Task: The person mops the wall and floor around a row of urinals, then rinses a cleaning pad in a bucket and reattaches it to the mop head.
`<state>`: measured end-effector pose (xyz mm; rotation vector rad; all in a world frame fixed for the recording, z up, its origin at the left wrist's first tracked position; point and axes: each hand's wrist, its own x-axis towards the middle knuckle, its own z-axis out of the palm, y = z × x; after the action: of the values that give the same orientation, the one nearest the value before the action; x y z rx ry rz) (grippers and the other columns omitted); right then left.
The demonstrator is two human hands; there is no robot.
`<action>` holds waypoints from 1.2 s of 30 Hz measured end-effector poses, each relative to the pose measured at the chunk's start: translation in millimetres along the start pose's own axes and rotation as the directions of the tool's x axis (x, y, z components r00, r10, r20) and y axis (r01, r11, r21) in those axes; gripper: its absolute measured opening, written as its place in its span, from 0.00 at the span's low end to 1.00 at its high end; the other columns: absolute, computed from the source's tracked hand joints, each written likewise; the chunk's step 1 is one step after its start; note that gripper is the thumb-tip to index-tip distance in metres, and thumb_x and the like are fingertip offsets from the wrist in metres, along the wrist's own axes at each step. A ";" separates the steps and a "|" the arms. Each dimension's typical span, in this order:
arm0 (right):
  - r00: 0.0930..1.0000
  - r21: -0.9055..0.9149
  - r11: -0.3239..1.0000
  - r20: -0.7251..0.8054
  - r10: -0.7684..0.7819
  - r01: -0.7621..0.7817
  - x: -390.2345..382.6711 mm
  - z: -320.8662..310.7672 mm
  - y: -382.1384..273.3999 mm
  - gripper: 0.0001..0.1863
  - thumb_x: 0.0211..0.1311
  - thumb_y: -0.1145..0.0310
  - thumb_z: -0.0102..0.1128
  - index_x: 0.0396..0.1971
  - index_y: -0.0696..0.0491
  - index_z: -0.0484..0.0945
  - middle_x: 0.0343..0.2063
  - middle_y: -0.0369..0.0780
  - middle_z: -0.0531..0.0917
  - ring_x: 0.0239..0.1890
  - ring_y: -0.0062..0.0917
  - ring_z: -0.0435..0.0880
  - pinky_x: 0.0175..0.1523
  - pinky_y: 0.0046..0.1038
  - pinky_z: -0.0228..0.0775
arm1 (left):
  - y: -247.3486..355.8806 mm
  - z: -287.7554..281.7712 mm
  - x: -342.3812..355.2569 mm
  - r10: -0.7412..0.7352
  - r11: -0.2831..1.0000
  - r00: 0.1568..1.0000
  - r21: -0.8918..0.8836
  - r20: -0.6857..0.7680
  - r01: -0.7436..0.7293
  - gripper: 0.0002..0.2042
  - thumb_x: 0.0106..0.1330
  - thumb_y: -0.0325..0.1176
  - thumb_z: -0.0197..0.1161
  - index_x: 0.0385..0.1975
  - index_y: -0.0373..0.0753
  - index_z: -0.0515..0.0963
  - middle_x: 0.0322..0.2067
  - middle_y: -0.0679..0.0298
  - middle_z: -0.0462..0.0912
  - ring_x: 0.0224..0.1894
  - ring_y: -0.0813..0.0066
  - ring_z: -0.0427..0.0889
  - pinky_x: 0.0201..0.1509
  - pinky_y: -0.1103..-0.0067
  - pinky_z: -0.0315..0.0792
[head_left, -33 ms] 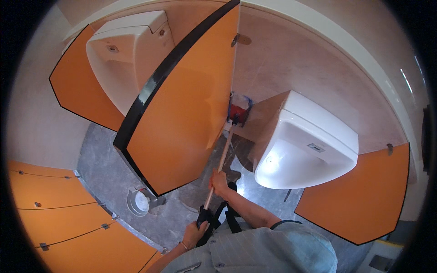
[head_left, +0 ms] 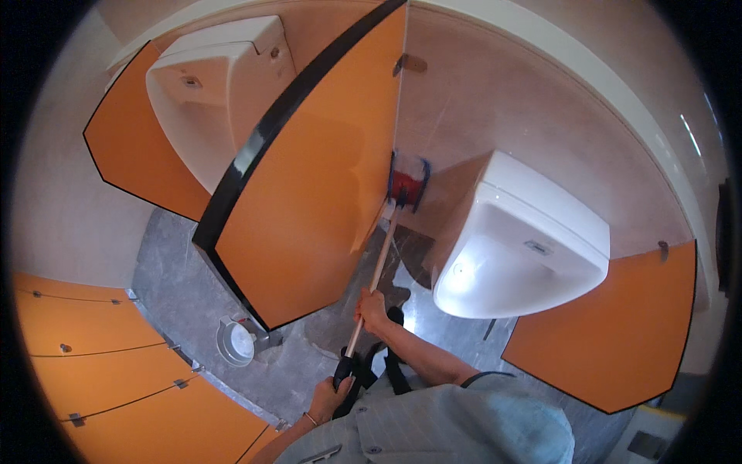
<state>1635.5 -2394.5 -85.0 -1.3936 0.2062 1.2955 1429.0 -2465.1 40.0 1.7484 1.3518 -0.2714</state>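
Note:
A long-handled mop (head_left: pixel 380 261) with a pale pole slants up and away from me. Its red head (head_left: pixel 406 188), edged in blue, is against the pink wall, in the gap between an orange partition and the white urinal (head_left: pixel 533 243) on the right. My right hand (head_left: pixel 372 308) is wrapped round the middle of the pole. Lower down, by my body, my left hand (head_left: pixel 328 399) grips the pole's end near a black sleeve. Part of the left fingers is hidden behind the pole and black straps.
The orange partition (head_left: pixel 309 178) with black edging rises left of the pole. Beyond it hangs a second urinal (head_left: pixel 197 108). A grey bucket (head_left: pixel 235 341) stands on the wet-looking grey floor (head_left: pixel 179 255). Another orange partition (head_left: pixel 610 332) is at the right, and orange doors (head_left: pixel 116 371) line the lower left.
The mop head has shifted very slightly up and to the right along the wall. Both hands keep their grip at nearly the same places.

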 end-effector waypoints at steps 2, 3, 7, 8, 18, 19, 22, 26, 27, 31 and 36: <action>1.000 -0.001 1.000 -0.014 0.020 -0.020 -34.4 11.8 -4.8 0.11 0.67 0.64 0.44 0.28 0.52 0.58 0.15 0.37 0.65 0.11 0.23 0.63 0.16 0.30 0.62 | -24.2 -0.8 -18.5 0.016 1.000 1.000 -0.026 -0.025 -0.017 0.25 0.59 0.50 0.58 0.27 0.26 0.73 0.18 0.42 0.75 0.25 0.46 0.78 0.27 0.64 0.69; 1.000 0.041 0.999 0.028 0.001 -0.002 -53.4 18.8 -6.0 0.10 0.67 0.64 0.44 0.29 0.51 0.57 0.16 0.37 0.65 0.12 0.22 0.64 0.16 0.30 0.62 | -33.7 -5.4 -32.5 0.024 0.998 0.999 -0.060 -0.043 -0.027 0.24 0.59 0.50 0.59 0.27 0.27 0.73 0.17 0.43 0.75 0.24 0.46 0.78 0.26 0.64 0.69; 0.952 0.119 0.969 0.192 -0.238 0.218 -124.8 45.9 -23.7 0.10 0.67 0.65 0.44 0.31 0.50 0.56 0.16 0.36 0.64 0.13 0.21 0.64 0.17 0.28 0.63 | -57.4 -35.5 -53.9 0.086 0.988 0.995 -0.125 -0.052 -0.091 0.20 0.59 0.45 0.61 0.27 0.30 0.71 0.17 0.45 0.75 0.21 0.46 0.76 0.23 0.65 0.68; 0.918 0.115 0.946 0.231 -0.323 0.303 -129.3 52.1 -24.9 0.09 0.67 0.65 0.44 0.30 0.50 0.56 0.16 0.35 0.64 0.13 0.20 0.64 0.17 0.27 0.63 | -70.1 -34.0 -45.7 0.187 0.978 0.973 -0.069 -0.139 -0.198 0.18 0.58 0.43 0.61 0.27 0.31 0.70 0.17 0.46 0.75 0.20 0.44 0.75 0.21 0.66 0.67; 0.994 -0.012 0.994 0.026 -0.111 0.111 0.6 15.7 35.0 0.09 0.64 0.68 0.45 0.31 0.55 0.57 0.16 0.38 0.65 0.11 0.26 0.67 0.11 0.30 0.61 | -65.3 3.2 17.1 0.015 0.996 1.000 -0.087 0.017 -0.014 0.25 0.60 0.51 0.57 0.25 0.27 0.73 0.22 0.42 0.77 0.29 0.46 0.79 0.30 0.64 0.71; 0.998 -0.052 0.997 -0.022 -0.054 0.053 25.5 7.4 29.0 0.07 0.64 0.69 0.44 0.31 0.56 0.59 0.16 0.39 0.66 0.12 0.28 0.69 0.11 0.30 0.62 | -49.5 6.0 35.1 -0.022 0.994 0.999 -0.110 0.042 0.026 0.26 0.60 0.52 0.56 0.25 0.27 0.74 0.23 0.41 0.77 0.30 0.46 0.80 0.31 0.64 0.71; 0.971 0.153 0.973 -0.140 0.196 -0.174 97.6 -23.1 29.5 0.06 0.59 0.68 0.51 0.26 0.53 0.68 0.16 0.37 0.69 0.16 0.26 0.72 0.18 0.31 0.65 | -14.1 13.4 94.3 -0.046 0.995 0.992 -0.077 0.120 0.056 0.27 0.61 0.54 0.55 0.19 0.29 0.73 0.14 0.49 0.74 0.17 0.56 0.77 0.21 0.65 0.69; 0.954 0.258 0.949 -0.188 0.234 -0.182 179.8 -66.6 32.2 0.07 0.56 0.72 0.52 0.21 0.56 0.68 0.14 0.39 0.69 0.13 0.28 0.71 0.16 0.32 0.64 | -3.8 56.1 179.7 -0.156 0.970 0.944 -0.134 0.291 0.201 0.28 0.60 0.56 0.55 0.15 0.31 0.70 0.11 0.57 0.71 0.11 0.66 0.72 0.13 0.72 0.64; 0.955 0.242 0.956 -0.199 0.218 -0.168 198.0 -81.0 30.1 0.07 0.55 0.73 0.52 0.20 0.57 0.68 0.13 0.40 0.69 0.13 0.29 0.70 0.16 0.32 0.63 | 12.4 61.3 197.4 -0.223 0.947 0.908 -0.142 0.354 0.287 0.28 0.60 0.56 0.55 0.15 0.32 0.70 0.11 0.59 0.70 0.09 0.69 0.70 0.11 0.73 0.63; 0.955 0.158 0.975 -0.226 0.192 -0.159 237.2 -120.1 22.1 0.08 0.51 0.77 0.53 0.16 0.60 0.69 0.10 0.42 0.69 0.10 0.31 0.69 0.14 0.32 0.62 | 67.0 79.1 235.3 -0.272 0.881 0.854 -0.241 0.443 0.406 0.28 0.59 0.56 0.56 0.14 0.33 0.69 0.10 0.61 0.68 0.09 0.69 0.69 0.10 0.73 0.61; 0.936 0.326 0.910 -0.148 0.318 -0.258 154.5 -79.8 35.5 0.08 0.60 0.69 0.44 0.24 0.55 0.69 0.13 0.38 0.67 0.13 0.26 0.66 0.16 0.32 0.60 | 79.2 36.9 197.9 -0.196 0.909 0.893 -0.267 0.405 0.321 0.27 0.60 0.55 0.56 0.16 0.31 0.71 0.11 0.60 0.71 0.12 0.70 0.72 0.14 0.74 0.64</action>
<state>1711.1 -2386.1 -245.3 -1.2558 0.7436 1.2976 1585.2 -2360.9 -67.5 1.1647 1.2655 -0.4736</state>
